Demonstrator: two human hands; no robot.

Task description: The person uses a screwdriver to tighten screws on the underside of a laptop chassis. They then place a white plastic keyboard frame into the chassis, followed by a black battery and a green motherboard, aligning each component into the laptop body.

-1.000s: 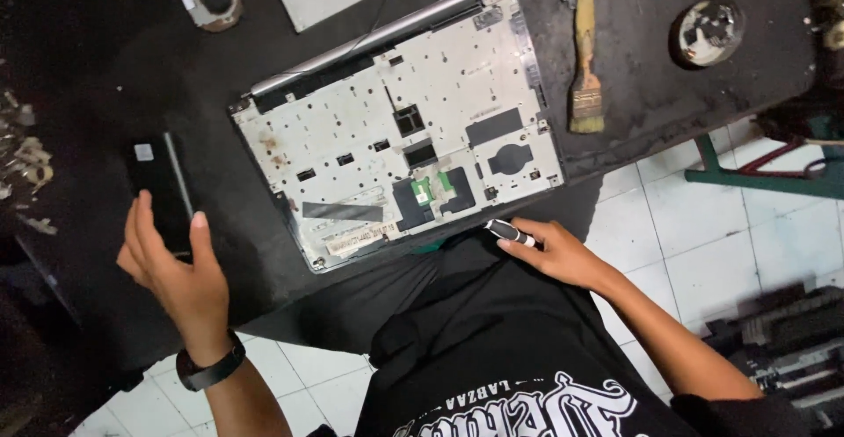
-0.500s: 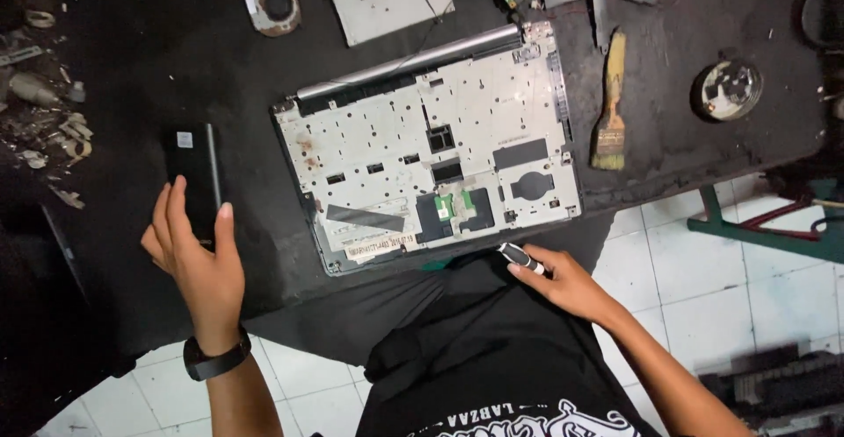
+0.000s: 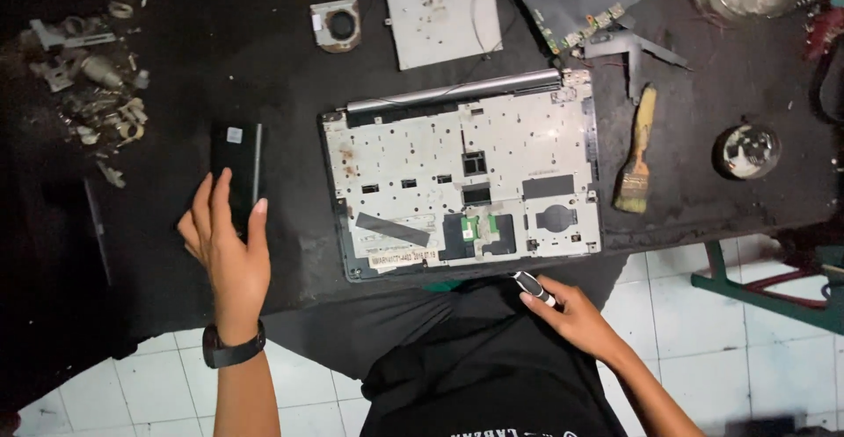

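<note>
1. On the black bench (image 3: 264, 41), head view: my left hand (image 3: 224, 239), fingers spread, rests on a black battery pack (image 3: 236, 169).
2. Stripped laptop base (image 3: 462, 182) lies just right of it.
3. My right hand (image 3: 571, 314) pinches a small black-and-silver tool (image 3: 533, 287) at the bench edge.
4. Paintbrush (image 3: 637, 151) lies right of the base.

black slab (image 3: 236, 169) | flat on table, under fingers || small black-silver tool (image 3: 534, 287) | held, tilted
</note>
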